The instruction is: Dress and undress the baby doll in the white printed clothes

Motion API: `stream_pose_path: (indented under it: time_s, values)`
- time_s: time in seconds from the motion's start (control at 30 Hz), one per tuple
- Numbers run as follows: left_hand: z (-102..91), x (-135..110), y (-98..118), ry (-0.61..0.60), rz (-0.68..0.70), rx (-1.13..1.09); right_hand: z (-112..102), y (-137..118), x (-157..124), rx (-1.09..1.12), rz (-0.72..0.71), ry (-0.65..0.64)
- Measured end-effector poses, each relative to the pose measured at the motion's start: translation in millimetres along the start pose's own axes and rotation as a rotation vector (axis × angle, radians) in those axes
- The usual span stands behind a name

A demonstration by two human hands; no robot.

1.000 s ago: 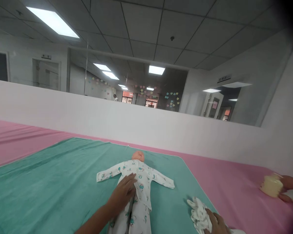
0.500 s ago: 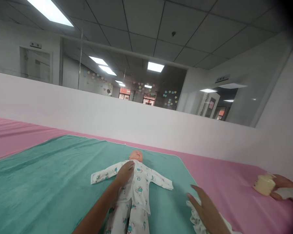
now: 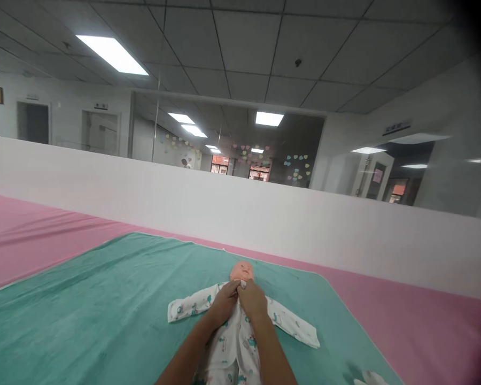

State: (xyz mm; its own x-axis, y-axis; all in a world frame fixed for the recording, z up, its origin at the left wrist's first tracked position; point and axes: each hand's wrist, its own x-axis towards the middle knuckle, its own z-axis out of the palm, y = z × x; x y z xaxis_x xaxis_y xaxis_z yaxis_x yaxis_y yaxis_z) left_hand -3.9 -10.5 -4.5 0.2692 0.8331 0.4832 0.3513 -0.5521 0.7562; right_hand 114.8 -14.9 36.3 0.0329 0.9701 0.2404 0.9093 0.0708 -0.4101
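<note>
A baby doll [image 3: 241, 270] lies on its back on a green blanket [image 3: 84, 299], its head toward the wall. It wears a white printed baby shirt [image 3: 229, 345] with long sleeves spread out to both sides. At the shirt's neckline, just below the doll's chin, my left hand [image 3: 225, 302] and my right hand [image 3: 253, 299] meet. Fingers of both are closed on the collar edges, thumbs close together. The exact grip of the fingertips is partly hidden by the hands.
Pink sheeting [image 3: 417, 305] lies around and under the blanket. Behind it rises a low white wall [image 3: 208, 206] with glass above. A bit of white cloth [image 3: 371, 378] shows at the bottom right edge.
My right hand has moved left from the white ruffled cloth to the shirt collar, joining my left hand. The view has shifted; the pale bottle and another person's hand are out of sight.
</note>
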Motion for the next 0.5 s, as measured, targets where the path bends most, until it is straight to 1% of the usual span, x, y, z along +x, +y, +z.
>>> stream_pose_path:
  time_s: [0.1, 0.23, 0.33, 0.5]
  values:
    - [0.1, -0.1, -1.9, -0.002, 0.009, 0.026, -2.4, -0.3, 3.6, -0.005, -0.046, -0.011]
    - [3.4, -2.2, -5.2, -0.004, 0.006, 0.12, -1.8, 4.6, -2.5, -0.016, -0.059, 0.0]
    - [6.7, -4.2, -8.2, 0.005, 0.016, 0.202, 4.1, 13.3, -6.5, 0.002, -0.01, 0.06]
    - [6.5, -5.7, -4.9, 0.005, 0.045, 0.246, 10.6, 25.5, -9.6, 0.136, 0.104, 0.126]
